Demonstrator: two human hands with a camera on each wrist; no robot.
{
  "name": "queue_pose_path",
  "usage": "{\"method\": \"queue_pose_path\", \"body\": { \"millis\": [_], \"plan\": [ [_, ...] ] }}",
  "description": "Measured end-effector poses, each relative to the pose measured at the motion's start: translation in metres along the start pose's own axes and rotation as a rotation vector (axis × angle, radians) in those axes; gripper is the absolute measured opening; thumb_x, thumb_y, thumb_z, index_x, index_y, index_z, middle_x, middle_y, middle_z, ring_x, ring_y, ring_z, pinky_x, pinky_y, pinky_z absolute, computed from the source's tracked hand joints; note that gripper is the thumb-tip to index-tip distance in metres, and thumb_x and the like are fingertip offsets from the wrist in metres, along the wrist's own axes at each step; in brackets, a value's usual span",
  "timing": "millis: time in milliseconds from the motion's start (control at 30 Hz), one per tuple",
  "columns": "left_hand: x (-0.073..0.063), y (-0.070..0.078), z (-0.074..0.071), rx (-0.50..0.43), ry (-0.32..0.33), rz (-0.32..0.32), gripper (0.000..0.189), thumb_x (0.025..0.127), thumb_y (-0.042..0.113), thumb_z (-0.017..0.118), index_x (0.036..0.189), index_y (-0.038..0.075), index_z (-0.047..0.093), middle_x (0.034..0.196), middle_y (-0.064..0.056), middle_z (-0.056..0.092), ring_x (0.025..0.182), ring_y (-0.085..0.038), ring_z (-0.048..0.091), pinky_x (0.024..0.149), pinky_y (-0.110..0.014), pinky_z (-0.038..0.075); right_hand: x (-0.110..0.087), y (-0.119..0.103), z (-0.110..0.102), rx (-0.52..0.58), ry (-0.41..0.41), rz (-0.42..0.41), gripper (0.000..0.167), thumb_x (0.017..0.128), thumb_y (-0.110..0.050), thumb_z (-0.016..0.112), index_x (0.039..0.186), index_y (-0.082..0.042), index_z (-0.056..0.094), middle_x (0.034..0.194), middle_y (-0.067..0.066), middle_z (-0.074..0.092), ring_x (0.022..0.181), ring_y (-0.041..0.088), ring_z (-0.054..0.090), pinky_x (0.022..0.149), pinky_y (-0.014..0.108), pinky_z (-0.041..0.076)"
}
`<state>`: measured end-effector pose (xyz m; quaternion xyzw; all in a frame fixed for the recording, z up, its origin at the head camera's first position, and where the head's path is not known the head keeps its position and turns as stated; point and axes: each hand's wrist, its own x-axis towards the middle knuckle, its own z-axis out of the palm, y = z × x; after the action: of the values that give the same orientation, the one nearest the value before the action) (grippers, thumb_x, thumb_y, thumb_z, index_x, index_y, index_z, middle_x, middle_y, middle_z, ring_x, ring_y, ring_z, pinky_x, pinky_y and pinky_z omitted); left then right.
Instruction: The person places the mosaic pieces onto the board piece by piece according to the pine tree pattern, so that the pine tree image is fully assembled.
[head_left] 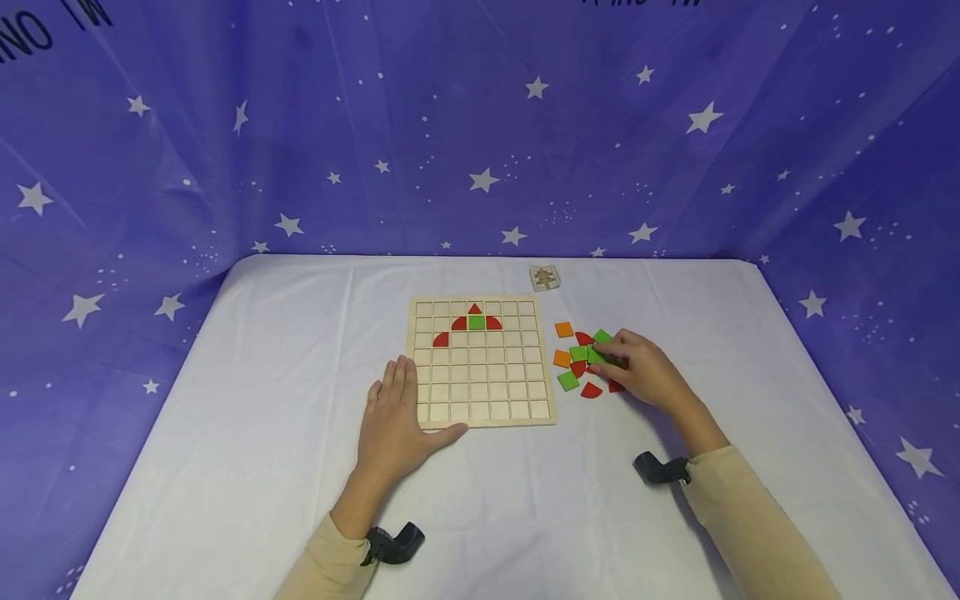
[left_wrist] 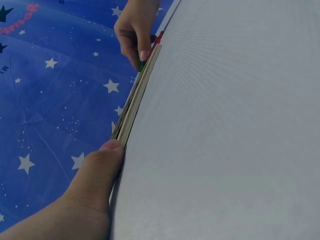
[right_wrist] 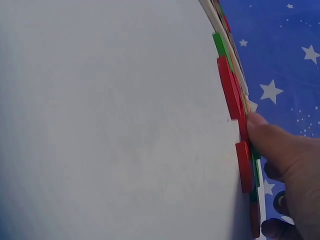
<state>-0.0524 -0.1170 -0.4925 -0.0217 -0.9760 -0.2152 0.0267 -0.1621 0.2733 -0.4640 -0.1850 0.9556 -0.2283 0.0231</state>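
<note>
Board [head_left: 489,375] touches flat left hand [head_left: 390,433]. Right hand [head_left: 647,368] touches 1 green tile [head_left: 595,357], hold unclear. Only head view shows grid [head_left: 480,392].

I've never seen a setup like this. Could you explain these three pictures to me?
No machine arms here, just a person's bare hands. The wide picture comes from a head-worn camera; the others come from the small dark wrist cameras, one per arm. On the white tablecloth lies a wooden grid board with a few red and green pieces in it. To its right are loose pieces, red, green and orange; farther back is a small patterned card. The left hand rests against the board's edges. The right hand has its fingers at a loose green piece; whether it's gripped isn't clear.
</note>
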Motion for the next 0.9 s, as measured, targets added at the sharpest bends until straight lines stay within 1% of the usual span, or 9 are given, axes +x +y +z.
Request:
{"method": "queue_pose_path", "body": {
  "millis": [167, 267, 367, 467, 567, 700, 900],
  "plan": [
    [0.0, 0.0, 0.0, 0.002, -0.006, -0.002, 0.132, 0.07, 0.087, 0.059, 0.159, 0.002, 0.011, 0.168, -0.014, 0.011, 0.156, -0.03, 0.007, 0.123, -0.053, 0.014, -0.002, 0.0, 0.003, -0.049, 0.06, -0.034, 0.037, 0.088, -0.032, 0.076, 0.118, -0.011, 0.074, 0.088, -0.002, 0.056, 0.075, 0.014, 0.047, 0.065, 0.029, 0.04],
    [0.0, 0.0, 0.0, 0.003, -0.006, -0.003, 0.132, 0.069, 0.087, 0.059, 0.159, 0.003, 0.011, 0.168, -0.014, 0.011, 0.156, -0.03, 0.008, 0.123, -0.052, 0.014, -0.002, -0.001, 0.003, -0.063, 0.074, -0.05, 0.034, 0.089, -0.031, 0.075, 0.116, -0.01, 0.073, 0.088, -0.002, 0.055, 0.074, 0.014, 0.047, 0.065, 0.029, 0.04],
    [0.0, 0.0, 0.0, 0.005, -0.001, 0.0, 0.132, 0.069, 0.086, 0.06, 0.159, 0.002, 0.012, 0.167, -0.015, 0.012, 0.156, -0.031, 0.009, 0.123, -0.053, 0.015, 0.0, -0.003, 0.003, -0.05, 0.084, -0.055, 0.031, 0.089, -0.03, 0.075, 0.113, -0.01, 0.073, 0.088, -0.002, 0.053, 0.075, 0.013, 0.047, 0.065, 0.028, 0.04],
    [0.001, 0.0, 0.0, 0.009, 0.002, 0.0, 0.132, 0.069, 0.086, 0.06, 0.159, 0.002, 0.012, 0.167, -0.015, 0.012, 0.156, -0.031, 0.009, 0.123, -0.053, 0.015, 0.005, -0.01, 0.002, -0.018, 0.087, -0.055, 0.03, 0.09, -0.031, 0.074, 0.113, -0.012, 0.072, 0.09, -0.003, 0.053, 0.077, 0.013, 0.047, 0.065, 0.027, 0.041],
    [0.001, 0.0, 0.0, 0.011, 0.002, -0.002, 0.132, 0.069, 0.087, 0.059, 0.159, 0.002, 0.011, 0.167, -0.014, 0.011, 0.156, -0.03, 0.008, 0.123, -0.052, 0.014, 0.014, -0.021, 0.002, 0.007, 0.079, -0.06, 0.033, 0.091, -0.035, 0.072, 0.115, -0.013, 0.071, 0.093, -0.003, 0.055, 0.079, 0.012, 0.049, 0.067, 0.028, 0.043],
    [0.001, -0.001, 0.0, 0.008, -0.003, -0.003, 0.132, 0.069, 0.087, 0.058, 0.159, 0.003, 0.011, 0.167, -0.014, 0.011, 0.156, -0.031, 0.008, 0.123, -0.053, 0.014, 0.03, -0.042, 0.005, 0.025, 0.047, -0.081, 0.036, 0.093, -0.039, 0.069, 0.118, -0.013, 0.07, 0.096, -0.004, 0.056, 0.079, 0.013, 0.051, 0.071, 0.03, 0.045],
    [-0.001, 0.001, 0.0, 0.004, -0.002, -0.005, 0.132, 0.069, 0.086, 0.06, 0.159, 0.002, 0.011, 0.167, -0.015, 0.012, 0.156, -0.031, 0.009, 0.123, -0.053, 0.015, 0.054, -0.08, 0.02, 0.027, 0.005, -0.147, 0.035, 0.095, -0.04, 0.066, 0.119, -0.015, 0.069, 0.097, -0.005, 0.055, 0.077, 0.013, 0.051, 0.069, 0.03, 0.046]
  ]
}}
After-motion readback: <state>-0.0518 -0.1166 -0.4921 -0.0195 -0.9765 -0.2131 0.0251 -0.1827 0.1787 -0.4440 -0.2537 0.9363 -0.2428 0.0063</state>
